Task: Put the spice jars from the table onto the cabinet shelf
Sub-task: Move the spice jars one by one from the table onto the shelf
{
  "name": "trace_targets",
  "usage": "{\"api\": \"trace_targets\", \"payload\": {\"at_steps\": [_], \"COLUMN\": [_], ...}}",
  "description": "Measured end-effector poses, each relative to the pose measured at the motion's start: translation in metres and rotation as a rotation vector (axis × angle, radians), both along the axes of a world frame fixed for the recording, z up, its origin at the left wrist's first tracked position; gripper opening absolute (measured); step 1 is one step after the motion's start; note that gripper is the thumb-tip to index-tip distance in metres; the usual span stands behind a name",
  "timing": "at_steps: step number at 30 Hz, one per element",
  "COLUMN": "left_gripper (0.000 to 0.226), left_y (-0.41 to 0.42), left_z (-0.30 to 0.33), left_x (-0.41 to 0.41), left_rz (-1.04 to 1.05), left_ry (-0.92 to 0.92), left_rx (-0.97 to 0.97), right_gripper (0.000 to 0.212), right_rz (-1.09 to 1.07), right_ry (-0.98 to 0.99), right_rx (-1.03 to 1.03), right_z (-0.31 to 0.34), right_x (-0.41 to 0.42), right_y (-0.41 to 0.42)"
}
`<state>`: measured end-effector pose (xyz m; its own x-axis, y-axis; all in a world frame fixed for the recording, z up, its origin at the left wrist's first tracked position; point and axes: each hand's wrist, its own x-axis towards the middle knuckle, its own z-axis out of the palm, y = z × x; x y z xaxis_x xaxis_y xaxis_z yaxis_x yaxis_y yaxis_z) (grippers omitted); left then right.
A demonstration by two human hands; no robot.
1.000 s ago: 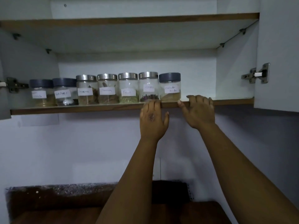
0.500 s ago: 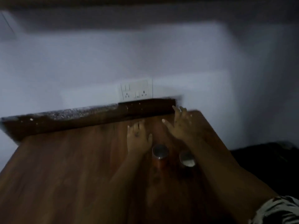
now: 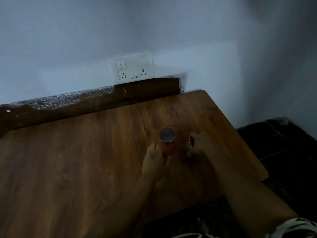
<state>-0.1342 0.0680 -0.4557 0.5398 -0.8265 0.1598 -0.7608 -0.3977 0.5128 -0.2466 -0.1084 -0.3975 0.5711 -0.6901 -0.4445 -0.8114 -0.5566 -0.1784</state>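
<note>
On a dim wooden counter, the left hand grips an orange-filled jar; the right hand apparently clasps a second jar (mostly hidden).

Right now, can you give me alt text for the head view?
Two hands close on two metal-lidded spice jars on a wooden table: the left hand grips the orange jar, the right hand covers most of the second jar. A switch and socket plate sits on the wall behind.

Brown wood-grain table, silver-lidded orange jar, white socket plate, black-and-white patterned sleeve.
</note>
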Motion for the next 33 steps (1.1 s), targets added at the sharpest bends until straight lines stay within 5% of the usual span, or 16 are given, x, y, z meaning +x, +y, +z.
{"api": "trace_targets", "payload": {"at_steps": [3, 7, 11, 15, 20, 24, 26, 30, 33], "left_gripper": [0.070, 0.107, 0.085, 0.053, 0.082, 0.062, 0.071, 0.088, 0.087], "left_y": [-0.003, -0.017, -0.025, -0.025, -0.026, -0.017, -0.012, -0.024, -0.024], "left_z": [0.007, 0.041, 0.084, 0.110, 0.111, 0.129, 0.138, 0.145, 0.148], "left_x": [-0.010, -0.029, -0.011, -0.002, -0.018, -0.005, 0.000, 0.001, 0.014], "left_rz": [-0.227, -0.186, -0.176, -0.311, -0.205, -0.264, -0.334, -0.220, -0.254], "left_ry": [0.110, 0.196, 0.598, 1.123, 0.713, 1.284, 1.360, 0.799, 0.872], "left_rx": [0.006, -0.211, -0.197, -0.113, -0.150, -0.278, -0.284, -0.350, -0.373], "right_gripper": [0.071, 0.058, 0.065, 0.042, 0.040, 0.038, 0.031, 0.033, 0.036], "right_rz": [-0.070, 0.002, 0.048, -0.044, -0.306, -0.239, -0.250, -0.334, -0.314], "right_ry": [-0.037, -0.070, -0.215, -0.613, -0.796, -0.964, -1.075, -1.070, -1.082], "right_rx": [0.044, 0.075, 0.226, 0.463, 0.284, 0.514, 0.639, 0.532, 0.639], "right_z": [0.041, 0.101, 0.125, 0.126, 0.123, 0.136, 0.143, 0.144, 0.149], "right_x": [0.008, 0.015, 0.015, 0.007, 0.018, 0.023, 0.024, 0.033, 0.034], "right_y": [0.007, 0.022, 0.030, 0.022, 0.015, 0.011, 0.013, 0.024, 0.022]}}
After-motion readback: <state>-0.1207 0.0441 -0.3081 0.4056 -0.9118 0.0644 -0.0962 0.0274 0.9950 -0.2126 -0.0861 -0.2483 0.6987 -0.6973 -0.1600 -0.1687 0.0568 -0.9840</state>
